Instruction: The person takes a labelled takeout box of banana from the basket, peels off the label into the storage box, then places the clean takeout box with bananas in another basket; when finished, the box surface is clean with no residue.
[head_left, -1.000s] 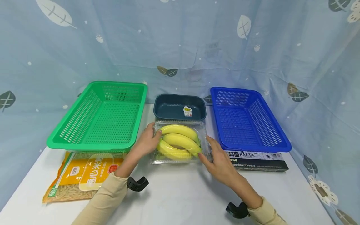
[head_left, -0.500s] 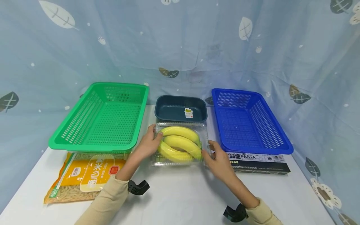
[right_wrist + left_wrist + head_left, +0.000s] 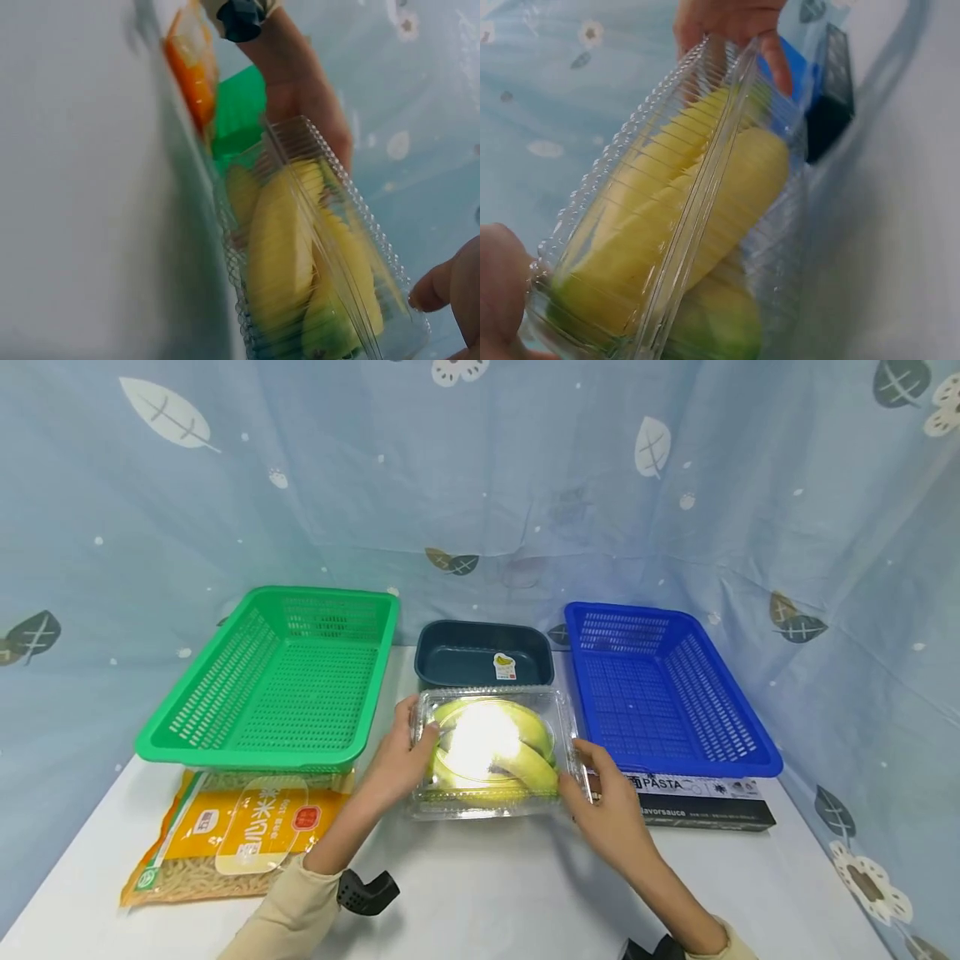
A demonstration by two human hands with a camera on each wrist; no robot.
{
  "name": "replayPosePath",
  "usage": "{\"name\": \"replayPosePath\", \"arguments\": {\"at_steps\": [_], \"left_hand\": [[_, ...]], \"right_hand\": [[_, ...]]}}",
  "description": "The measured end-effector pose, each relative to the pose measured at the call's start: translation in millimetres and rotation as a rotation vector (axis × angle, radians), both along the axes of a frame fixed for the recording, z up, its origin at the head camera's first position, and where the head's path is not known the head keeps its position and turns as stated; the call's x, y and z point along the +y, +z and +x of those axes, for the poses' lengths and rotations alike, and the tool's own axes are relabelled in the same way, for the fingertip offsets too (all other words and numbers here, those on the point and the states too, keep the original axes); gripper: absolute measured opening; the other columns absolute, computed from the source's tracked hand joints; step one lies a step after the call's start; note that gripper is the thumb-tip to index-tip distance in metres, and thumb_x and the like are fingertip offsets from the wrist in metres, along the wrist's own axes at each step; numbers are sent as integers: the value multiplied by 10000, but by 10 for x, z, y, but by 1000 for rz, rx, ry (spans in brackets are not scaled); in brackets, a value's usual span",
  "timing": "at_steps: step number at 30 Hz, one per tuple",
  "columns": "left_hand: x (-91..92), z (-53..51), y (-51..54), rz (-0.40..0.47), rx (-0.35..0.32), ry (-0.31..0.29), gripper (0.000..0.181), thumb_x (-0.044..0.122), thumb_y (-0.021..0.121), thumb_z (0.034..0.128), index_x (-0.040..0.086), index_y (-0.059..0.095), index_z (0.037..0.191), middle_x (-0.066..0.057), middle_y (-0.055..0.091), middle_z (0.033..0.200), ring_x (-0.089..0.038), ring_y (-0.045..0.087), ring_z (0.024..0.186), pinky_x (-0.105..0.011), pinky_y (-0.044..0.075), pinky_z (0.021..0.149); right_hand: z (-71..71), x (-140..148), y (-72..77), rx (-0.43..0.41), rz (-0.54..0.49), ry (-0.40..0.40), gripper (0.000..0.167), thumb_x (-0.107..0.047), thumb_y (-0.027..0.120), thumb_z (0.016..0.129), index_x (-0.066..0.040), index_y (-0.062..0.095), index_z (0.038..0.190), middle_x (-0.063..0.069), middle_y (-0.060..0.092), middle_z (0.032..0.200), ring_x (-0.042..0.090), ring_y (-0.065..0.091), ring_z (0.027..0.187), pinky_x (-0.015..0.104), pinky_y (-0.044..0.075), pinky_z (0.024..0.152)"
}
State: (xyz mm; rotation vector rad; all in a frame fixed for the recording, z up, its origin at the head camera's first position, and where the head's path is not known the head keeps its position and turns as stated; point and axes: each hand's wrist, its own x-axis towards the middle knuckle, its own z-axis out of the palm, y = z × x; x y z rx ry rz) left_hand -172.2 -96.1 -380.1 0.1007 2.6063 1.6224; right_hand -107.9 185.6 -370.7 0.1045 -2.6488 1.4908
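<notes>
In the head view, a clear plastic clamshell box (image 3: 567, 714) with several yellow bananas (image 3: 531, 768) inside is between the two hands. My left hand (image 3: 400, 766) grips its left side, the thumb over the top edge. On the opposite side my right hand (image 3: 613, 807) holds the box by its edge. Both wrist views show the ridged lid (image 3: 694, 217) closed over the bananas (image 3: 281, 255), which have green ends. The box looks raised a little off the white table, and strong glare hides part of the fruit. Fingers under the box are mostly hidden.
A dark blue tub (image 3: 465, 664) with a banana sticker stands just behind the box. To the left are a green basket (image 3: 258, 756) and a bag of noodles (image 3: 240, 835) in front of it. A blue basket (image 3: 705, 768) and a black pasta box (image 3: 705, 810) lie right.
The clamshell box has come up slightly and shifted a little right, its lid now catching glare. Both hands keep hold of it; the right hand has moved slightly right.
</notes>
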Motion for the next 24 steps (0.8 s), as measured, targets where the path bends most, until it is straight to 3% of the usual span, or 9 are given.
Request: {"name": "replayPosePath", "arguments": {"at_steps": [6,8,11,16,19,24], "left_hand": [[60,106,233,125,52,34,690,310,539,1024,166,148,1574,-255,435,1466,-393,506,1268,-545,454,993],[66,127,296,152,52,32,736,318,573,1010,157,130,1575,-238,457,1440,-378,534,1213,-505,498,931],[46,145,363,172,34,28,809,359,615,984,151,112,1582,-229,403,1472,-381,476,1252,-500,495,935],[-38,151,426,254,-62,-32,856,362,631,972,139,99,1604,-237,428,1417,-350,469,1222,-463,493,935],[-106,132,441,314,-114,-73,766,335,619,985,114,205,1590,-223,494,1339,-350,505,1207,-423,535,896],[-212,107,454,362,-95,-89,598,367,592,1007,102,399,1506,-208,511,1339,-362,486,1289,-410,570,850]], "right_hand": [[49,122,191,124,40,21,506,-193,640,987,-56,474,1445,169,567,1359,336,646,1101,368,580,771],[46,156,239,140,39,25,498,-184,635,991,-57,475,1445,164,565,1355,337,644,1106,377,578,781],[33,193,291,150,22,38,492,-163,633,991,-59,475,1446,161,560,1352,340,640,1116,341,575,789],[-19,233,344,184,-7,83,473,-114,631,987,-42,492,1434,167,586,1323,348,648,1102,333,586,781],[-62,244,388,207,10,90,469,-117,640,980,-58,513,1428,155,605,1312,352,653,1088,377,594,776],[-166,228,487,251,26,102,486,-131,681,959,-97,540,1422,116,599,1338,329,634,1118,361,585,800]]}}
